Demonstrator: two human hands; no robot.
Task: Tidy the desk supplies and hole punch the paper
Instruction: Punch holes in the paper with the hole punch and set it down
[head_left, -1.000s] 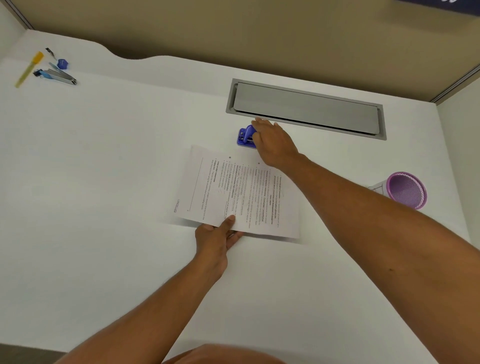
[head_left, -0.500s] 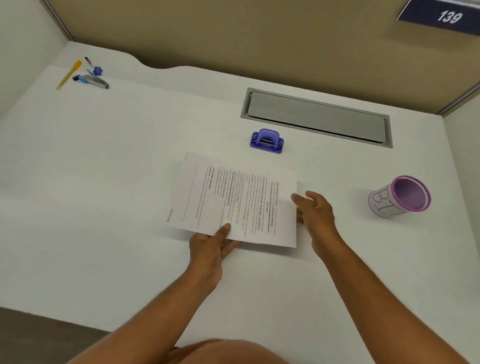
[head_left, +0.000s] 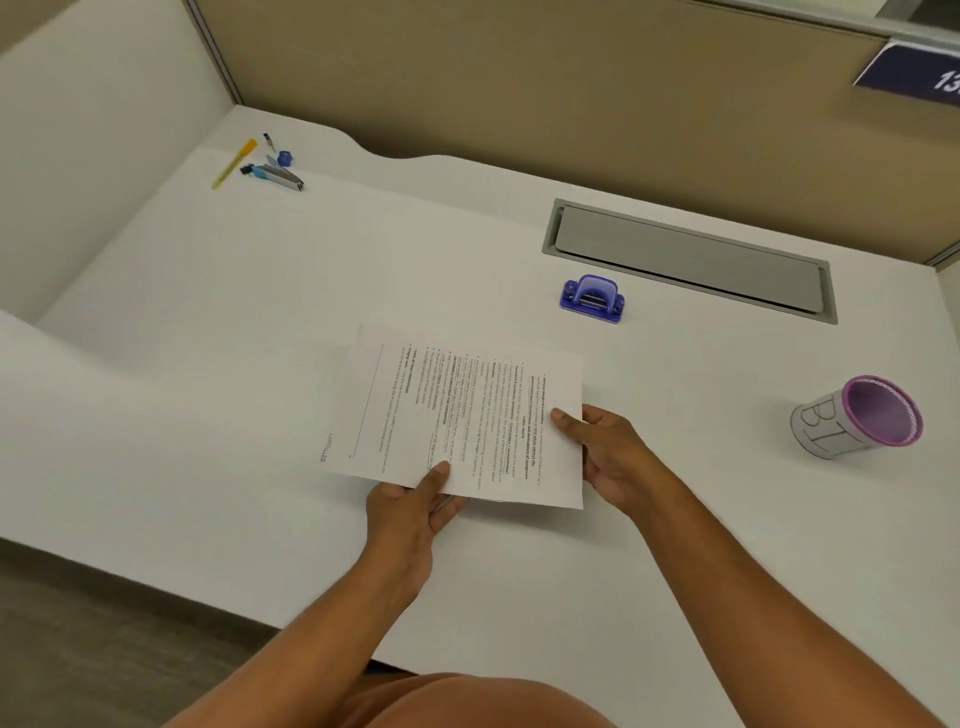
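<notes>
A printed sheet of paper (head_left: 467, 415) is held just above the white desk (head_left: 208, 338), text turned sideways. My left hand (head_left: 410, 506) pinches its near edge, thumb on top. My right hand (head_left: 610, 452) grips its right edge, thumb on the page. A blue hole punch (head_left: 592, 299) stands beyond the paper, untouched. Far left at the back lie a yellow pen (head_left: 234, 162), a stapler (head_left: 278, 176), a small blue item (head_left: 284, 157) and a dark clip (head_left: 268, 140). A purple-rimmed pen cup (head_left: 857, 418) stands tilted in view on the right.
A grey cable hatch (head_left: 685, 260) is set into the desk behind the punch. Beige partition walls close the back and left. The desk's near edge runs across the lower left, with floor below it. A numbered sign (head_left: 914, 73) hangs at top right.
My right hand left the hole punch, came back toward me and took hold of the paper's right edge. The left hand kept its pinch. The view shifted right and tilted up.
</notes>
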